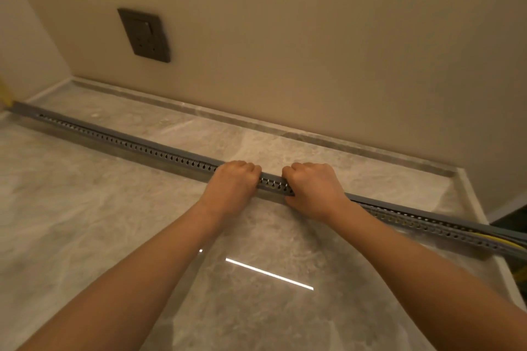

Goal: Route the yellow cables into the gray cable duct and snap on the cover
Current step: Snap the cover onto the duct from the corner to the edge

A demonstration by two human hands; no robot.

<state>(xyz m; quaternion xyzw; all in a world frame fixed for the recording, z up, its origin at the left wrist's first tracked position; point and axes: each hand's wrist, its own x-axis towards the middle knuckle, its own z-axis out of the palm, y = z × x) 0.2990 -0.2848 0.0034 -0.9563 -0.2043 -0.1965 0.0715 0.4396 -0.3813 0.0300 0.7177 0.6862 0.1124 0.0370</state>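
both hands, left hand (232, 186) and right hand (313, 190), grip the gray cable duct (142, 147) with curled fingers.

Gray slotted duct (171, 157) lying diagonal; cover (119, 134) on left stretch; yellow cables (502, 240) showing right end

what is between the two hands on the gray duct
Only a short stretch of the gray cable duct, slotted side showing, between the left hand and right hand gripping it; head view.

Cannot see fingertips of left hand (232, 189) or right hand (312, 189) behind cable duct (142, 148); loses yellow cables (497, 240) at right edge.
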